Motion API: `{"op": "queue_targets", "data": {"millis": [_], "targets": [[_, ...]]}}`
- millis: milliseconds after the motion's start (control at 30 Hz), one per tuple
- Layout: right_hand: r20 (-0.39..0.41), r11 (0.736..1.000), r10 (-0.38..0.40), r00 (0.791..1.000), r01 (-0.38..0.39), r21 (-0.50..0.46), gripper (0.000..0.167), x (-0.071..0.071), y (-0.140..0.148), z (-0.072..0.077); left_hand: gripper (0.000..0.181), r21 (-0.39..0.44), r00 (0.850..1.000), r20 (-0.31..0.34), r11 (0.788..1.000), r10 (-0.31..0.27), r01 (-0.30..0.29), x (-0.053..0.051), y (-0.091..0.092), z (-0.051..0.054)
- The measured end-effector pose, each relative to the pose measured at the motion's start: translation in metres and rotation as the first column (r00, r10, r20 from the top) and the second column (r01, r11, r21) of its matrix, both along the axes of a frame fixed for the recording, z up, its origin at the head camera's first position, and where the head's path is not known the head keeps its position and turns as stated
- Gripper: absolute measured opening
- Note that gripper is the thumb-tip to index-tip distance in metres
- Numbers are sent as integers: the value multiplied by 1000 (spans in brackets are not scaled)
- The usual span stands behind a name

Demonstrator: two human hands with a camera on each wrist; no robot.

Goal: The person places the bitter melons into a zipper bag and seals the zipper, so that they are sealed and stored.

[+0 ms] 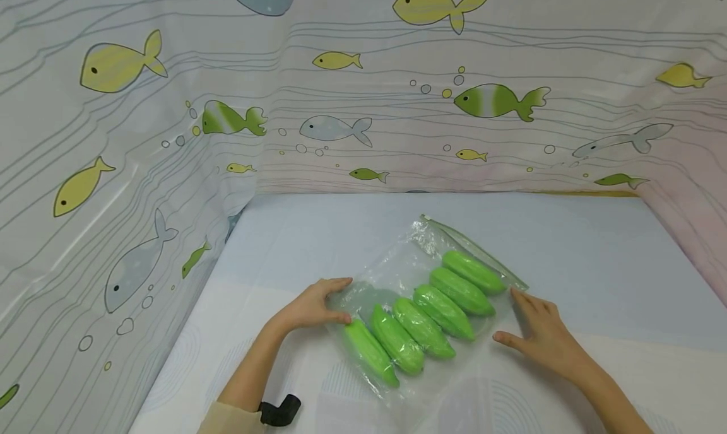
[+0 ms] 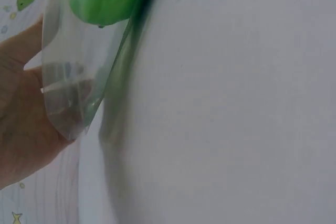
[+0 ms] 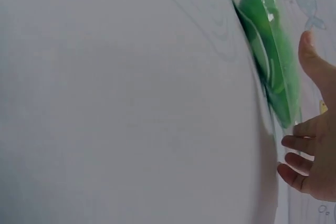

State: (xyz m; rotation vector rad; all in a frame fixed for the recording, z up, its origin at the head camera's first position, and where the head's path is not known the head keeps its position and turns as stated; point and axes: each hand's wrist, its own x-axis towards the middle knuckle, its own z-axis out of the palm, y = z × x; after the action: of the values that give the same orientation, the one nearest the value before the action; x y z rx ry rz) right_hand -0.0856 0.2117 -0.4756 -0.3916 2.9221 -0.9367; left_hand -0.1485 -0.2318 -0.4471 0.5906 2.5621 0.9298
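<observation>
A clear zip bag (image 1: 363,282) lies slantwise on the table, its zip edge at the upper right. Inside it, several bright green, elongated, vegetable-shaped pieces (image 1: 423,327) are lined up side by side. At the bag's left edge is my left hand (image 1: 312,304), thumb and forefinger spread, with the thumb at the end of the lowest green piece. The left wrist view shows the bag's clear edge in front of part of that hand (image 2: 26,93). My right hand (image 1: 545,339) is beside the bag's right edge, fingers extended and thumb apart; its fingertips are close to the zip corner.
A pale patterned cloth covers the table (image 1: 318,232). Behind and on the left hangs a fish-printed curtain (image 1: 352,93), which also runs along the right side. A black angled piece (image 1: 281,412) sits by the left sleeve.
</observation>
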Motion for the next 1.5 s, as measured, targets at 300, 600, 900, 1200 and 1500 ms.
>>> {"op": "queue_targets", "data": {"millis": [300,600,900,1200,1500], "targets": [[-22,997,-31,999,33,76,109,-9,1,1,97,-18,999,-3,999,-43,43,14,9,1],[-15,993,-52,999,53,109,114,-19,4,-4,113,-75,995,-1,992,-102,101,35,25,3],[-25,991,-12,1000,15,131,118,-29,6,-2,114,-114,997,6,991,-72,73,53,34,3],[-37,991,55,998,-51,123,121,-49,9,-3,118,-141,999,-46,990,-17,10,70,48,-1],[-27,987,110,994,-106,121,124,-64,11,-1,120,-132,996,-84,990,40,-51,83,60,-2]]}}
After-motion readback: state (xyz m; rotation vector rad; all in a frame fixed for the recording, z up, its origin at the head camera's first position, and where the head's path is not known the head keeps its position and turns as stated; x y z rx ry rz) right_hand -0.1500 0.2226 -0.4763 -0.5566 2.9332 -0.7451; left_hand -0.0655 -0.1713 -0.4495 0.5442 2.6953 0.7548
